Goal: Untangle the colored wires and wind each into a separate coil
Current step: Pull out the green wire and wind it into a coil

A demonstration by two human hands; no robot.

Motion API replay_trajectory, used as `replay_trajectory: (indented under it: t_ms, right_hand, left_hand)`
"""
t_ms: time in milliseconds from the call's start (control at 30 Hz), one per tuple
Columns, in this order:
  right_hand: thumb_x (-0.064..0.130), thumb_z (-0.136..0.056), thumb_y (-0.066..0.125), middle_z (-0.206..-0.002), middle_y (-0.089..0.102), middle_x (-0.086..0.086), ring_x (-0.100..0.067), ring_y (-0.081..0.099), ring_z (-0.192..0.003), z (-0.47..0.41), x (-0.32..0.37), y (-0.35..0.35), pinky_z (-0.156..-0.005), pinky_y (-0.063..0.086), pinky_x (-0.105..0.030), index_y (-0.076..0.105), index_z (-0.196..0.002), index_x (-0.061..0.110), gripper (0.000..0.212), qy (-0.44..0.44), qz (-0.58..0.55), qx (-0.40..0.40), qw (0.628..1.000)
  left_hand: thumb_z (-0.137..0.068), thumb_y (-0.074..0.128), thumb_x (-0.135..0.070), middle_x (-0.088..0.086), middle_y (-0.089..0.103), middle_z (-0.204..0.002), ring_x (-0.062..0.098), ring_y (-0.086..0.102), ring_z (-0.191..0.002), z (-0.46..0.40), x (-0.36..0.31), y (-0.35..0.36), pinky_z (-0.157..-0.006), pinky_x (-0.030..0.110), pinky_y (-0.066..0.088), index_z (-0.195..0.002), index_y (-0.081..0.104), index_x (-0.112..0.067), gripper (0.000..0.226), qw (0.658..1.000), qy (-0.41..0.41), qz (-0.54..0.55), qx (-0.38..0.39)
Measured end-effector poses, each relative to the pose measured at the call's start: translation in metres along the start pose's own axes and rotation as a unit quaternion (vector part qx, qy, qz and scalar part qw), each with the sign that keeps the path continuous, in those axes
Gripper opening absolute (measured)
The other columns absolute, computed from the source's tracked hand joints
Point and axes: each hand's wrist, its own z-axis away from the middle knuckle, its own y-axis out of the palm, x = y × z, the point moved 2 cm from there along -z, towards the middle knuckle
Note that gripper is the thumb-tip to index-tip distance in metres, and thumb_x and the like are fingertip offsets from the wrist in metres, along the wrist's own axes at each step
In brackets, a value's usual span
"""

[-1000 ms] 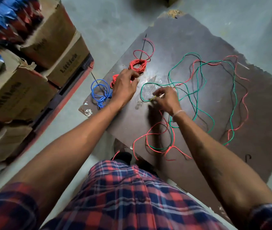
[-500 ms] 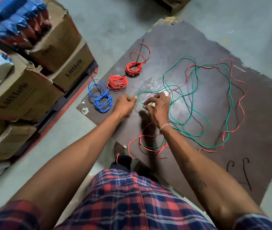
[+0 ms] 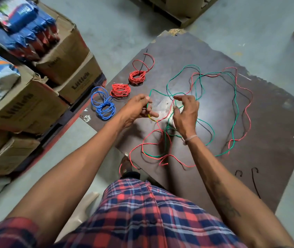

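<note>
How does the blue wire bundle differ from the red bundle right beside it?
The blue coil is wound loosely in wide, open loops that sprawl like a figure eight; the red coil beside it is wound tight and dense. The blue coil also spreads over more of the board than the red coil. Both lie flat, apart from the hands.

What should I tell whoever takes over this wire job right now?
Left hand: grips the green wire near its end.
Right hand: fingers curled among green and red strands; exact grip unclear.
Done: blue coil and two red coils lie in a row at the board's left edge; the far red coil trails a loose tail.
Left: the green wire and loose red wire remain tangled across the board, one red loop hanging over the near edge. Separate them, coil each.
</note>
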Motion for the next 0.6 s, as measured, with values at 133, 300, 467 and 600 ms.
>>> replay_trajectory:
  t_ms: [133, 300, 467, 600]
  right_hand:
    - [0.010, -0.085, 0.060, -0.144, 0.057, -0.011, -0.037, 0.043, -0.139, -0.027, 0.009, -0.002, -0.118, 0.025, -0.041, 0.058, -0.141, 0.015, 0.056, -0.126, 0.057, 0.121, 0.983]
    - [0.034, -0.096, 0.045, -0.122, 0.070, -0.008, -0.036, 0.055, -0.127, -0.030, 0.004, 0.008, -0.119, 0.014, -0.065, 0.056, -0.145, 0.028, 0.050, -0.134, 0.126, 0.274, 0.944]
    - [0.045, -0.099, 0.039, -0.099, 0.073, 0.001, -0.028, 0.067, -0.103, -0.001, 0.015, -0.017, -0.090, 0.048, -0.045, 0.059, -0.141, 0.037, 0.047, -0.173, 0.114, 0.335, 0.919]
    - [0.037, -0.103, 0.052, -0.085, 0.072, -0.014, -0.032, 0.067, -0.080, 0.021, 0.026, -0.041, -0.078, 0.053, -0.040, 0.057, -0.144, 0.032, 0.042, -0.190, 0.042, 0.412, 0.890]
  left_hand:
    - [-0.109, 0.042, -0.021, -0.003, 0.039, -0.060, 0.010, 0.044, -0.045, 0.030, -0.015, 0.014, -0.076, 0.046, 0.061, -0.099, 0.052, -0.012, 0.016, 0.993, 0.003, 0.104, 0.047]
    - [-0.107, 0.042, -0.021, -0.005, 0.036, -0.067, 0.005, 0.032, -0.049, 0.060, -0.034, 0.026, -0.067, 0.026, 0.052, -0.118, 0.059, -0.006, 0.025, 0.951, 0.030, 0.282, 0.121]
    - [-0.102, 0.043, -0.006, 0.001, 0.057, -0.088, 0.006, 0.044, -0.059, 0.066, -0.041, 0.028, -0.082, 0.027, 0.055, -0.139, 0.048, 0.005, 0.039, 0.913, 0.112, 0.373, 0.123]
    - [-0.104, 0.043, -0.002, 0.004, 0.073, -0.097, 0.006, 0.062, -0.072, 0.054, -0.038, 0.043, -0.090, 0.030, 0.058, -0.134, 0.046, 0.007, 0.032, 0.926, 0.182, 0.329, 0.046]
